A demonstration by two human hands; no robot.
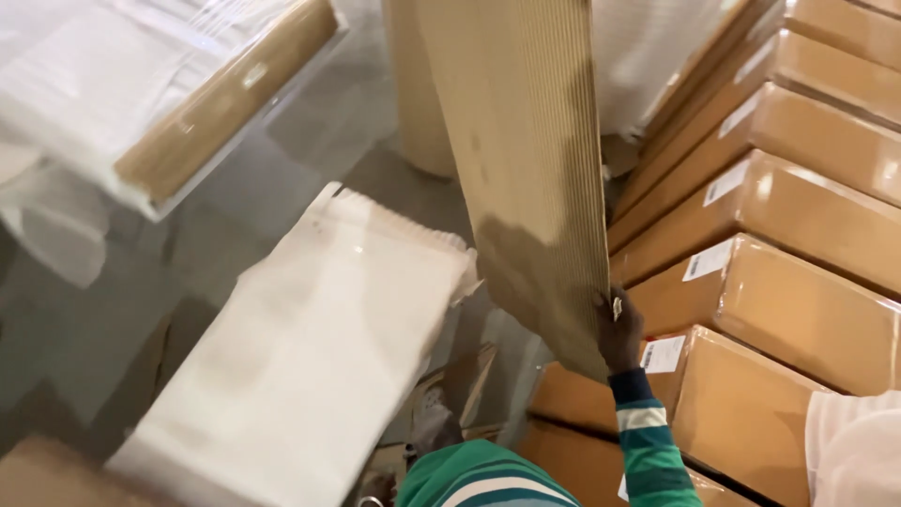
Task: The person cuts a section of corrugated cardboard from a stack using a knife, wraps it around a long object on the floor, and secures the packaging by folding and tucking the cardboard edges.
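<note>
My fingers [615,314] are curled tight round the near edge of a long brown sheet of ribbed corrugated cardboard [526,160], pinching it near its lower right corner; a ring shows on one of them. That is my right hand [619,333], and its sleeve, striped green, white and dark blue [648,441], runs down to the near edge of the view. My left hand is out of sight, so I cannot tell what it is doing. The sheet stands almost upright, tilted a little, and reaches from my grip up past the far edge of the scene.

To the right, stacked brown cardboard boxes wrapped in clear film [798,207] rise in steps, each with a small white label on its end. Left of the sheet a long flat package in white wrapping [319,357] slants across the grey floor [310,131]. Far left lies another film-wrapped bundle with a brown cardboard side [188,103]. Behind the sheet stands a pale brown upright roll [418,103]. The floor is dull grey and smooth, with soft shadows across it
</note>
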